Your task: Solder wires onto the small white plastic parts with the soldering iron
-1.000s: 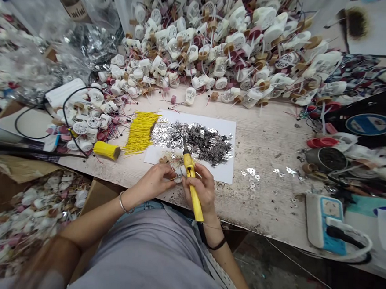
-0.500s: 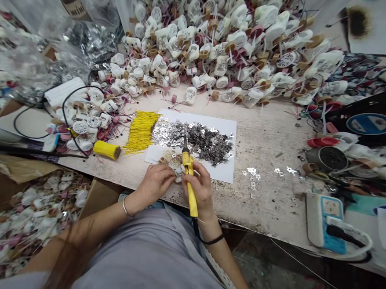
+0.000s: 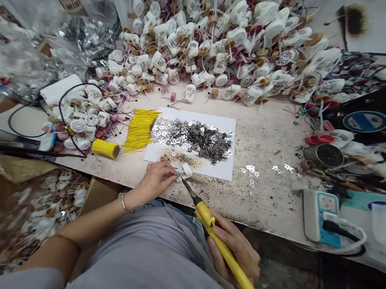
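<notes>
My left hand (image 3: 157, 180) is closed, its fingertips pinching a small white plastic part (image 3: 185, 170) just above the front of a white sheet. My right hand (image 3: 234, 244) wraps round the yellow handle of a soldering iron (image 3: 207, 217). The iron's dark tip points up and left and reaches the white part by my left fingertips; whether it touches is too small to tell. Beyond my hands a heap of small metal plates (image 3: 209, 141) lies on the white sheet (image 3: 224, 169). Beside it on the left is a row of yellow wires (image 3: 140, 130).
A tied bundle of yellow wires (image 3: 105, 148) lies left of the sheet. White plastic assemblies (image 3: 193, 50) with wires are piled along the back. Loose metal plates (image 3: 251, 169) are scattered to the right. A power strip (image 3: 320, 217) and a metal tin (image 3: 327, 155) stand at the right.
My right hand has moved right and toward my body with the soldering iron, leaving the left hand's side. The iron's tip has swung down to the white part. My left hand stays nearly in place.
</notes>
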Available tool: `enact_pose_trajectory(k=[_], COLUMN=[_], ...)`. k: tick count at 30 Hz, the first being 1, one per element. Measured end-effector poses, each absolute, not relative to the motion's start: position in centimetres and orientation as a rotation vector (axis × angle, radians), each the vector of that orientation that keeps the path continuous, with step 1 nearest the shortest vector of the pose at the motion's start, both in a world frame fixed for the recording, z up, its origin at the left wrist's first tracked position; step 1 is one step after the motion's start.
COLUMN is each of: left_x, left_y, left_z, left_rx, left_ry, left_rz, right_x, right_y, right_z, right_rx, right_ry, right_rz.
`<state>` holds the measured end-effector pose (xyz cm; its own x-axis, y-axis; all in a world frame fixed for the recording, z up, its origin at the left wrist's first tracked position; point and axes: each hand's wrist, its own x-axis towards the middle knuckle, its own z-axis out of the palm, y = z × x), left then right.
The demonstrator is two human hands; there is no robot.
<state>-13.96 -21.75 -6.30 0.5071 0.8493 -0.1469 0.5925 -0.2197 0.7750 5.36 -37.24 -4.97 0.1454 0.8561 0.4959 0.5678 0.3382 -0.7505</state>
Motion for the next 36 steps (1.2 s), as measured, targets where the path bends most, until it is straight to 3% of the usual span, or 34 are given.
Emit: enact_pose_trajectory(k=[28,36], left_x=[-13.3,-13.2], left_y=[-22.2,-22.3], left_z=[-5.9,-5.9], left_rx=[2.049,2.044], left_ry=[1.314,1.32], left_rz=[0.316,0.323], right_x=[6.0,5.3], right_y=[-36.6,-36.0], right_z=[-4.6,-6.1], right_rx=[-1.321,-1.327], right_ry=[-1.747,-1.478], right_rz=[0.301,0.208])
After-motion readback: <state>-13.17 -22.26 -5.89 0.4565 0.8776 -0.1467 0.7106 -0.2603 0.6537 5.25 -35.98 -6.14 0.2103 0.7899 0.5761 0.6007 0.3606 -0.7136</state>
